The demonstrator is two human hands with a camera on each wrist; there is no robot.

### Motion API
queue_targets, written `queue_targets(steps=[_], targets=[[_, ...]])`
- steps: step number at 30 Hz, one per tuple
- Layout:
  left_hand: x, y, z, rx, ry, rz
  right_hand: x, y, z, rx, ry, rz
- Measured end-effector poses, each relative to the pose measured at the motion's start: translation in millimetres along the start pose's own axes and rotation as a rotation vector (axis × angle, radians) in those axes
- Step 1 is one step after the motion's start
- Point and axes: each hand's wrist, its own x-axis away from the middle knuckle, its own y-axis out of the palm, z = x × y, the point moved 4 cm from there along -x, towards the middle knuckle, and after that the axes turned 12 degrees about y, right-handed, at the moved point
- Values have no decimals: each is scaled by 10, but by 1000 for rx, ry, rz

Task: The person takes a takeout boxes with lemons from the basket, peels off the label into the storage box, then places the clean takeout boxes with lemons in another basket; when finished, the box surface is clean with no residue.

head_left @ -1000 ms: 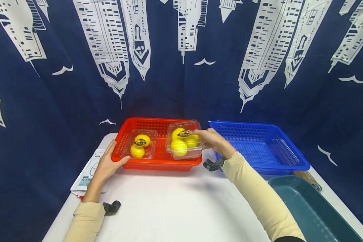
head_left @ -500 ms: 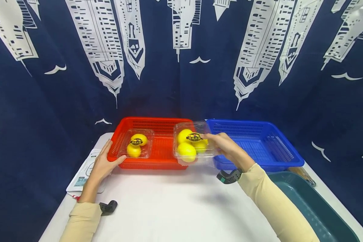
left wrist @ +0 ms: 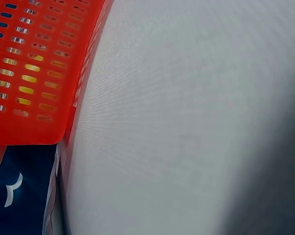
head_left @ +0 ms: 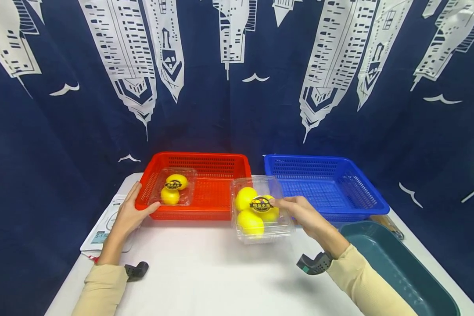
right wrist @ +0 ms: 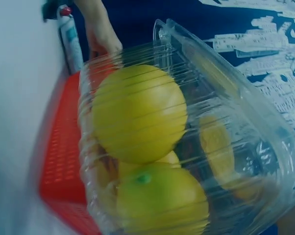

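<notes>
My right hand [head_left: 306,216] holds a clear plastic fruit box [head_left: 278,186], thumb over its lid beside a dark label. Inside the box are yellow fruits that look like lemons [head_left: 250,223]; in the right wrist view one lemon [right wrist: 162,200] has a green spot. The box hangs above the white table, in front of the gap between two baskets. My left hand [head_left: 132,215] rests at the front left corner of the red basket [head_left: 205,213], fingers along its side and thumb at the front rim. A second fruit box [head_left: 187,193] with yellow fruits lies in that basket's left part.
Right of the red basket stands a blue basket [head_left: 320,193]. A dark green tray [head_left: 399,263] lies at the table's right edge, partly behind my right sleeve. A white device [head_left: 102,232] sits on the left edge. A navy patterned curtain [head_left: 205,118] hangs behind.
My right hand has carried the fruit box out from over the red basket, rightward and nearer to me. My left hand stays at the red basket's corner. The head view has shifted slightly.
</notes>
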Motion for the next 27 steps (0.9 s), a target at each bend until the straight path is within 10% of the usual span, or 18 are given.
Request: queue_targets(steps=[27], targets=[[15, 46, 58, 11, 36, 112, 303, 182, 880, -159, -15, -52]])
